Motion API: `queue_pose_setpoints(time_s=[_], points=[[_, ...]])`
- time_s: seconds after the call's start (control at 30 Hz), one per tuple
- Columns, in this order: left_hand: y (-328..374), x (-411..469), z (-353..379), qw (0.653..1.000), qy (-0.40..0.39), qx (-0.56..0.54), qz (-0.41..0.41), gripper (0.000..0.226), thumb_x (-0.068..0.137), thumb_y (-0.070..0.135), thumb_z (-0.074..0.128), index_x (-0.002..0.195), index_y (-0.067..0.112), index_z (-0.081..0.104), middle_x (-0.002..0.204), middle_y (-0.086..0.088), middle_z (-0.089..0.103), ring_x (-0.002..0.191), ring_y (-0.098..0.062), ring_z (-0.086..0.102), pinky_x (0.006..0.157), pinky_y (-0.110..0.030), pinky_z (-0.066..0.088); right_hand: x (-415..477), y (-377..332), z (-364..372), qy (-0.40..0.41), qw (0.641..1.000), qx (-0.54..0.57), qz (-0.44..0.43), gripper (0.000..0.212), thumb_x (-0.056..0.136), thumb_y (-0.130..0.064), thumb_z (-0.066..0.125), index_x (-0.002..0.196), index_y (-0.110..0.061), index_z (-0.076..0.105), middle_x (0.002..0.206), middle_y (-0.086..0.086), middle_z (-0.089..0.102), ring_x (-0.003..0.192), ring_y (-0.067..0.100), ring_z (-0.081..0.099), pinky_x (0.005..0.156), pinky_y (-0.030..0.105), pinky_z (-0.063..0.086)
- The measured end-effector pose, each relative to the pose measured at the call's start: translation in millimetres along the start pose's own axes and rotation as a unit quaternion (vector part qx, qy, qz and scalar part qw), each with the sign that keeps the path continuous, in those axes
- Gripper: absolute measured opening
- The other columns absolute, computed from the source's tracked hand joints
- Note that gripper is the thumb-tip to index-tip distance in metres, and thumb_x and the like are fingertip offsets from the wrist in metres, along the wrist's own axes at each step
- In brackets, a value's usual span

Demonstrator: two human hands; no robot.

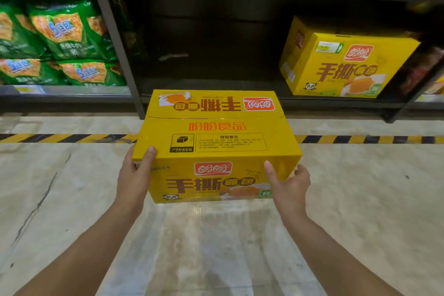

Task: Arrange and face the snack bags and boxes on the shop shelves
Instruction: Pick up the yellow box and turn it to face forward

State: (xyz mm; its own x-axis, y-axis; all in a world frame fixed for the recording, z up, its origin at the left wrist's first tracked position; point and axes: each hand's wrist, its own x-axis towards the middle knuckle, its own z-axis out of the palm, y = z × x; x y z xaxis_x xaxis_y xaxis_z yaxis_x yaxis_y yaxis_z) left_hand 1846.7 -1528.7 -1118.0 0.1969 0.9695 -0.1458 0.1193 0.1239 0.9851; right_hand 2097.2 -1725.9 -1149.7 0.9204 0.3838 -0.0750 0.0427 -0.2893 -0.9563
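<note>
Yellow-printed, the box [216, 142] hangs between left grip [134, 175] and right grip [288, 185], each clamped on a side.

1. The left hand [134, 175] and right hand [289, 186] grip a yellow box [216, 142] by its near corners, above the floor [72, 199].
2. A second box [348, 65] sits at the shelf's [192, 81] right end.
3. Green bags [67, 31] fill the left bay.

Free bay on bottom shelf [206, 85]; black upright [113, 38] left, shelved yellow box [346, 65] right

Dark shelf [216, 90] with yellow box [346, 65]
</note>
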Motion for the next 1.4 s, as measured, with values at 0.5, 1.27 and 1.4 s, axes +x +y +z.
queue_pose_setpoints(time_s=[0.5, 1.27, 1.4], points=[[-4.7, -60.6, 10.1, 0.999, -0.026, 0.029, -0.028, 0.041, 0.097, 0.044, 0.071, 0.123, 0.023, 0.047, 0.116, 0.014, 0.060, 0.098, -0.001, 0.063, 0.079, -0.031, 0.050, 15.8, -39.8, 26.2, -0.036, 0.986, 0.092, 0.135, 0.131, 0.057, -0.082, 0.074, 0.164, -0.039, 0.011, 0.163, -0.004, 0.040, 0.137, 0.027, 0.055, 0.108, 0.056, 0.050], [5.5, -42.1, -12.1, 0.989, -0.111, 0.048, -0.084, 0.096, 0.079, 0.071, 0.075, 0.152, 0.024, 0.033, 0.134, 0.003, 0.059, 0.114, -0.018, 0.068, 0.092, -0.047, 0.062, -1.6, -44.9, 47.3, -0.132, 0.989, -0.030, 0.066, 0.154, 0.048, -0.087, 0.069, 0.165, -0.024, -0.009, 0.169, 0.006, 0.031, 0.153, 0.027, 0.034, 0.123, 0.051, 0.034], [19.1, -10.6, -19.0, 0.997, -0.054, 0.043, -0.030, 0.112, 0.076, 0.063, 0.079, 0.164, 0.026, 0.019, 0.163, 0.003, 0.036, 0.141, -0.022, 0.048, 0.113, -0.047, 0.045, 20.7, -44.4, 22.3, -0.183, 0.982, 0.025, 0.041, 0.116, 0.068, -0.069, 0.085, 0.161, -0.035, 0.023, 0.145, -0.002, 0.060, 0.125, 0.019, 0.064, 0.107, 0.052, 0.053]])
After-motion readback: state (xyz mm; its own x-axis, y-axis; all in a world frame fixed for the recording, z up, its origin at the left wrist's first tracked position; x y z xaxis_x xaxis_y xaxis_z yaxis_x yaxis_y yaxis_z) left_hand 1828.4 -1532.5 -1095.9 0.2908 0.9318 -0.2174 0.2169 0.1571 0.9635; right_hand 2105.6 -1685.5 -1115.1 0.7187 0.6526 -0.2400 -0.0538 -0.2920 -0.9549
